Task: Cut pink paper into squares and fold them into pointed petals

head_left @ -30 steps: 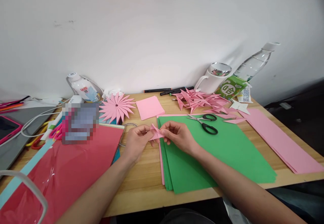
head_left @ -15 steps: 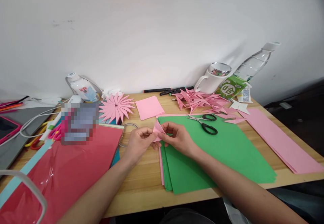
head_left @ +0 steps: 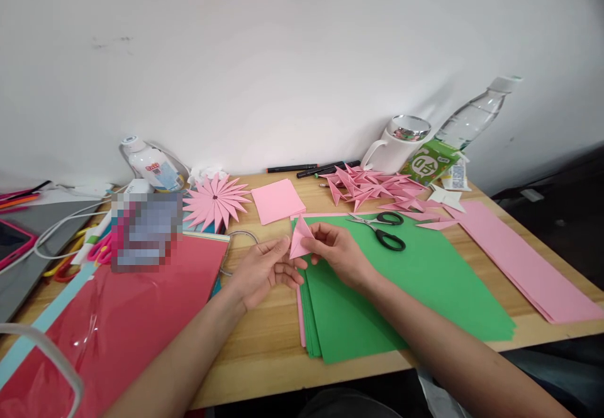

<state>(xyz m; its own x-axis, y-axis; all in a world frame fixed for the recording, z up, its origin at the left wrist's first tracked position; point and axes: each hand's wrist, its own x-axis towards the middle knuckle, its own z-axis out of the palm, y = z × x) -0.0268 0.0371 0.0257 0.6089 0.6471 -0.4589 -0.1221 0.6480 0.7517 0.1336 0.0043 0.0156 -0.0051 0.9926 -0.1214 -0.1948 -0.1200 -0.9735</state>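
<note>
A small folded piece of pink paper (head_left: 299,238) is pinched between the thumb and fingers of my right hand (head_left: 337,253), over the left edge of the green paper stack (head_left: 406,292). My left hand (head_left: 267,268) is open beside it, palm turned up and fingers apart, its fingertips close to the paper's lower left side. Beyond my hands lie a stack of pink paper squares (head_left: 278,201) and a pink paper pinwheel-shaped rosette (head_left: 216,197). To their right is a heap of folded pink paper pieces (head_left: 363,185). Black-handled scissors (head_left: 384,226) rest on the green paper.
A white mug (head_left: 399,144), a green box (head_left: 431,161) and a clear bottle (head_left: 479,112) stand at the back right. Long pink strips (head_left: 528,260) lie at the right edge. On the left are a red sheet (head_left: 151,317), cables and a small white bottle (head_left: 153,163).
My left hand has let go of the folded pink paper and opened, moving slightly down. My right hand now holds the paper alone, turned more upright.
</note>
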